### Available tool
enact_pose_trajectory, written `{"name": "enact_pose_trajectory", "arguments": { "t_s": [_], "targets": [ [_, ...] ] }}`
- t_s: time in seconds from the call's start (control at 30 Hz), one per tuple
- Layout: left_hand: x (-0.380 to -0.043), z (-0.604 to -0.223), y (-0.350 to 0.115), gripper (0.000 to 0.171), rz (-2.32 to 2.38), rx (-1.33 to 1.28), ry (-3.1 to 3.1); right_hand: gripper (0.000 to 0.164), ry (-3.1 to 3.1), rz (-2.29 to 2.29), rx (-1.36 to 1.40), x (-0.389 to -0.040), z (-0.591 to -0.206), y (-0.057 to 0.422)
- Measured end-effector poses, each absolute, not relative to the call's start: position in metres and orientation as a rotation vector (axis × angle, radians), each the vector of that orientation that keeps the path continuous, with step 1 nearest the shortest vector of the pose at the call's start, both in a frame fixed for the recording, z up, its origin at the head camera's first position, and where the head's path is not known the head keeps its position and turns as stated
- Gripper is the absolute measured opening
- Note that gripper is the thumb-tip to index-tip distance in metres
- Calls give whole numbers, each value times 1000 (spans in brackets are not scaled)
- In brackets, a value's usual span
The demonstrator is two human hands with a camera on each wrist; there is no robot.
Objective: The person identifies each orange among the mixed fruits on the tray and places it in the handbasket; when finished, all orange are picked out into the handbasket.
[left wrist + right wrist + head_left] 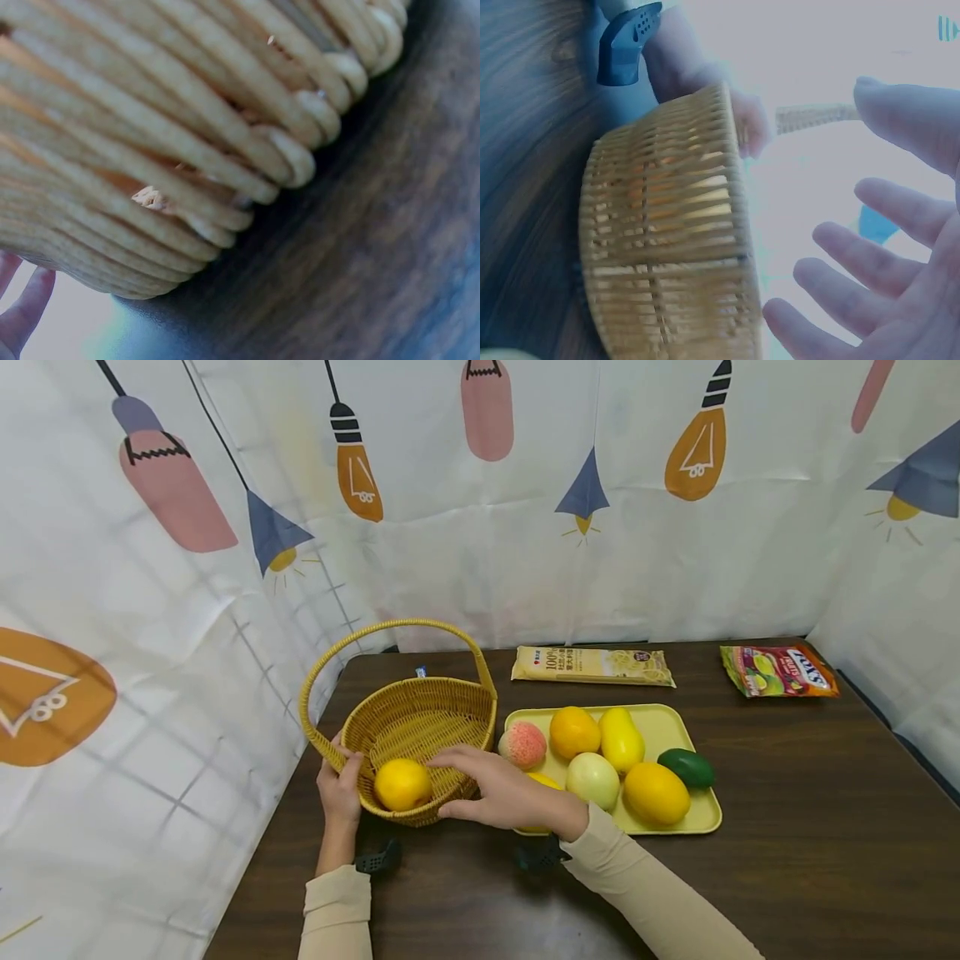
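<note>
Dark wood-grain table (810,852) supports a wicker basket (420,714); one yellow fruit (403,785) lies inside, at the near-left side; left hand (341,789) grips the left rim; right hand (498,789), fingers extended and spread, holds nothing above the near-right rim; loaded yellow tray (701,817) stands to the right.

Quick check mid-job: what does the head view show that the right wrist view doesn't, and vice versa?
Only the head view: the beige packet, the fruit-printed bag and the peach-like fruit. Only the right wrist view: the palm side of the right hand. Both: that hand itself, the basket, the left hand at its rim, and the dark table.
</note>
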State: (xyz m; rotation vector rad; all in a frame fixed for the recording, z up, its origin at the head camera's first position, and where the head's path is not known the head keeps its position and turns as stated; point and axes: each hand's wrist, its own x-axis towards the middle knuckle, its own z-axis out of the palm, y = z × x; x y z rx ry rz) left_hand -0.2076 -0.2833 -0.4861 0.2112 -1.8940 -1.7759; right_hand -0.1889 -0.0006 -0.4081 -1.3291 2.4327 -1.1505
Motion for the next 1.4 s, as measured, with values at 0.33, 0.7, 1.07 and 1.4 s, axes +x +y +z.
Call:
{"name": "enact_pose_trajectory", "arguments": {
  "t_s": [0.33, 0.7, 1.07, 1.4],
  "targets": [
    [-209, -486, -285, 18, -1792, 206, -1906, 56, 2507, -1152, -1253, -185, -415, 51],
    [-209, -486, -283, 17, -1763, 213, -1928, 55, 2485, -1047, -1140, -206, -417, 94],
    [-207, -486, -284, 21, -1758, 231, -1916, 59, 2245, -1163, -1096, -218, -430, 102],
    [-207, -485, -283, 24, -1748, 217, -1935, 60, 2260, -1067, -1183, -220, -435, 101]
  ]
}}
